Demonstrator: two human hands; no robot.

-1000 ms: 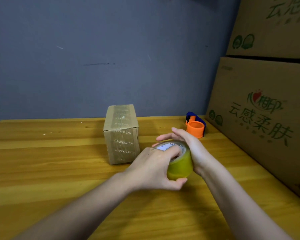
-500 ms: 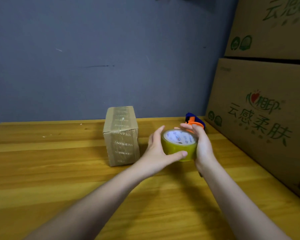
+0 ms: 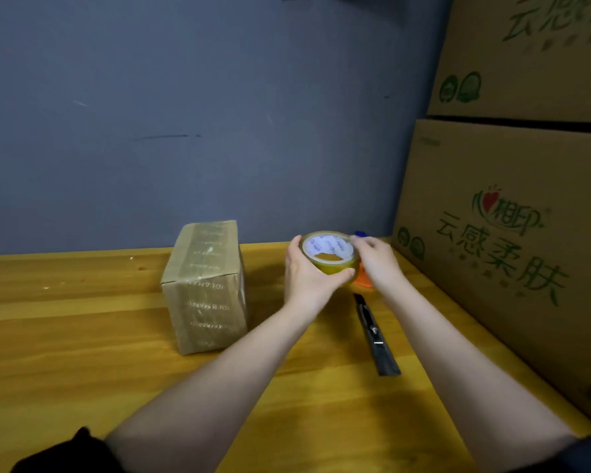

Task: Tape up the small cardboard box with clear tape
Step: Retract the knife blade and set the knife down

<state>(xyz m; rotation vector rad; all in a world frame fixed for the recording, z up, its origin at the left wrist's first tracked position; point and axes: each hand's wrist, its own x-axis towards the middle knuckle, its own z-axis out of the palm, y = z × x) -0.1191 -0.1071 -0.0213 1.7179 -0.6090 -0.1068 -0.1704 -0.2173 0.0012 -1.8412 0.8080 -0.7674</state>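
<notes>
Both hands, left (image 3: 306, 274) and right (image 3: 376, 262), clamp the roll (image 3: 331, 256), right of the box (image 3: 205, 288). Find the free end; keep the left grip firm.

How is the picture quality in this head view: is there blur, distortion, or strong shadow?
Head view: dim, soft light. The left hand and right hand holding the tape roll look slightly soft. The wide lens bends the big cartons. The small box casts only a faint shadow; the print on it is unreadable.
</notes>
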